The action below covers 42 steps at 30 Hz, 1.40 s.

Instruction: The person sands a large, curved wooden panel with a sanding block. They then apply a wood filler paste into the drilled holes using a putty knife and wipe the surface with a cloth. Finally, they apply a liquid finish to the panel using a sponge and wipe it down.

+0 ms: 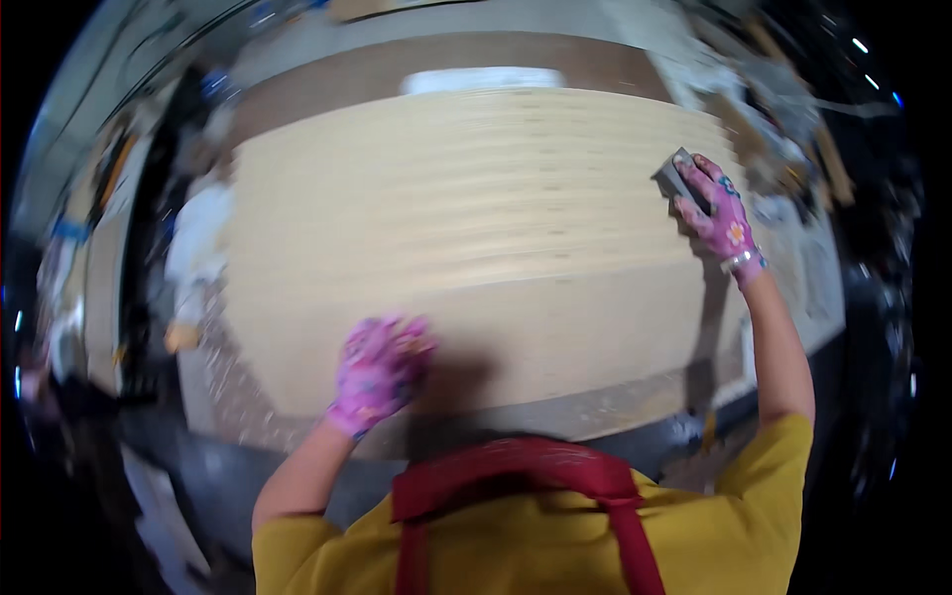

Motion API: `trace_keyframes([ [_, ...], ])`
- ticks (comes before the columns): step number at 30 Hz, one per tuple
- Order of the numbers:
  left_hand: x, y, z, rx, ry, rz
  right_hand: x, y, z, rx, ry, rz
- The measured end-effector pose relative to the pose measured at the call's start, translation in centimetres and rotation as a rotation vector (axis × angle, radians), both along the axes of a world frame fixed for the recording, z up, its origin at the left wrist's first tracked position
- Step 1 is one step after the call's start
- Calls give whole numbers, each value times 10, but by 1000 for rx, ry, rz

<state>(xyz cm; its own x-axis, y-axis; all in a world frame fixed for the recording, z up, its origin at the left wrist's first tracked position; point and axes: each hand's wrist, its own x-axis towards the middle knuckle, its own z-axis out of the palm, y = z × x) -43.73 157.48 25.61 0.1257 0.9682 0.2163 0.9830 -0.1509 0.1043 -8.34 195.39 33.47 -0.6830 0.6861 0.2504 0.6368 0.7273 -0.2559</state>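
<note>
A large pale wooden panel (pixel 436 218) lies flat in front of me, with faint bands across its far part. In a pink flowered glove, my right hand (pixel 722 208) is closed on a grey sanding block (pixel 684 181) near the panel's right edge. The block looks tilted, and whether it touches the surface is unclear. My left hand (pixel 382 369), gloved the same way, is over the panel's near left part, its shadow falling beside it. Motion smears its fingers, so I cannot make out whether they hold anything.
Beneath the panel is a brown board (pixel 327 84), with a white flat item (pixel 482 79) at its far edge. A blurred white bundle (pixel 201 233) is on the left. Clear plastic wrap (pixel 778 89) and wooden strips (pixel 831 159) clutter the right side.
</note>
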Motion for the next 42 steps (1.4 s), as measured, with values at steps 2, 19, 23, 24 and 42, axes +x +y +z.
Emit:
trace_keyframes([
  [2,0,4,1,127,-5,-2,-106,-49,11,-14,-8,292],
  [19,-19,3,1,263,-128,-157,-308,-125,12,-50,39,352],
  [23,-25,2,-2,309,-108,-167,-347,-133,-1,-529,133,367],
  [24,-25,1,-1,310,-99,-156,-378,-156,1,-212,58,511],
  [42,-28,2,2,283,-630,-226,-518,-238,13,-47,-140,626],
])
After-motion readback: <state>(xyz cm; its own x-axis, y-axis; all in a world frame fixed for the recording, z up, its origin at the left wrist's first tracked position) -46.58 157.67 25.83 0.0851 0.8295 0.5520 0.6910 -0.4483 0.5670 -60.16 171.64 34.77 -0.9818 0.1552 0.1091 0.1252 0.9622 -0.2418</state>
